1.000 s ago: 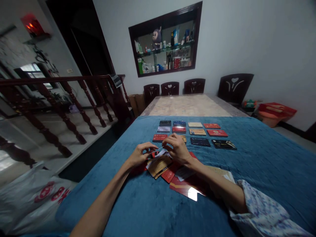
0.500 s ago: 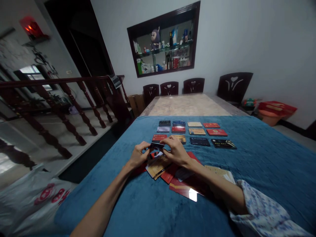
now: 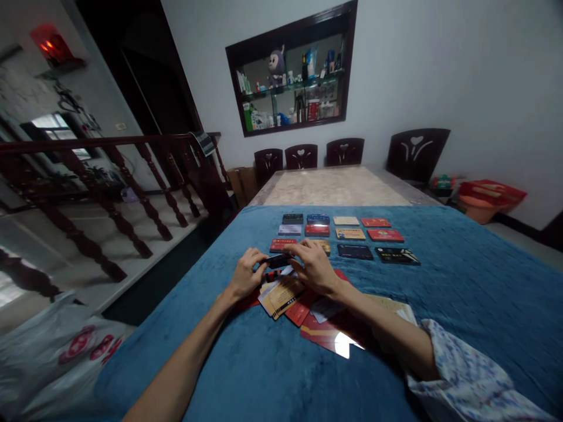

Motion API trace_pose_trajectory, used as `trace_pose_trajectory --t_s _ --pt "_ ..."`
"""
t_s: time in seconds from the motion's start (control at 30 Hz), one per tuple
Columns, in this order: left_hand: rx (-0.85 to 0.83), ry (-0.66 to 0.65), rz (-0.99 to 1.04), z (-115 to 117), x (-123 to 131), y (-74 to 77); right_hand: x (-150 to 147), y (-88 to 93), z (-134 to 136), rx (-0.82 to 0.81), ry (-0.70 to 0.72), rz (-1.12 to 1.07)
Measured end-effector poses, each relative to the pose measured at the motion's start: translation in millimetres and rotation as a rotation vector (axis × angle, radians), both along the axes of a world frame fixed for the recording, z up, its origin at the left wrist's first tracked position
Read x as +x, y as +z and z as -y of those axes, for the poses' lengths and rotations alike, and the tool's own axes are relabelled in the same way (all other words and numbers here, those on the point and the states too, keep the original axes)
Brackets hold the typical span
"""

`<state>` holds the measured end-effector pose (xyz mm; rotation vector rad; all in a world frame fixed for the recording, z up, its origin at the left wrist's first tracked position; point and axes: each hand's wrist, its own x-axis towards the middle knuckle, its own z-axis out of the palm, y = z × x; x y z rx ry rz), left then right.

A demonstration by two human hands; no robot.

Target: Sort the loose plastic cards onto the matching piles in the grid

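A dark card [image 3: 278, 261], possibly a small stack of them, is held level between my two hands. My left hand [image 3: 247, 273] pinches its left end, and my right hand [image 3: 313, 266] grips the right end with thumb and fingers. Just below lies a loose heap of cards: a gold card [image 3: 281, 296], a red card [image 3: 299, 310] and a larger red card [image 3: 328, 335] catching a bright reflection. Beyond my hands, cards stand in rows of neat stacks, among them a red stack [image 3: 284, 245] and a black stack [image 3: 397, 255]. My right hand partly covers a gold stack [image 3: 324, 246].
A blue cloth [image 3: 237, 369] covers the near part of the table, whose bare top [image 3: 338, 186] shows farther back. Dark chairs [image 3: 301, 157] stand at the far end. White plastic bags [image 3: 57, 357] sit at lower left beside a wooden railing [image 3: 105, 142].
The dark card has tilted so that more of its face shows. Both hands keep hold of it with barely any shift, and the view has moved very slightly.
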<state>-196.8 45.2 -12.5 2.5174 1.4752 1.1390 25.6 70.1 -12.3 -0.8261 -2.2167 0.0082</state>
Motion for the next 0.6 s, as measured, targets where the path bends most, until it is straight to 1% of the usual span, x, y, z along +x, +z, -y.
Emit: trace_pose_trajectory --t_s 0.13,0.3,0.43,0.6 --pt "-0.037 0.023 0.023 1 2 0.1 2 1.2 0 0.026 -0.019 0.063" --pt "-0.096 0.039 0.084 -1 4 -3.8 2 -5.3 -3 0.037 -0.052 0.101" --pt "-0.084 0.040 0.115 -6 10 -9.1 2 -8.2 -5 0.001 -0.122 0.137" --pt "-0.052 0.046 0.124 -13 12 -15.4 -1 -1.0 -6 -0.053 -0.199 0.203"
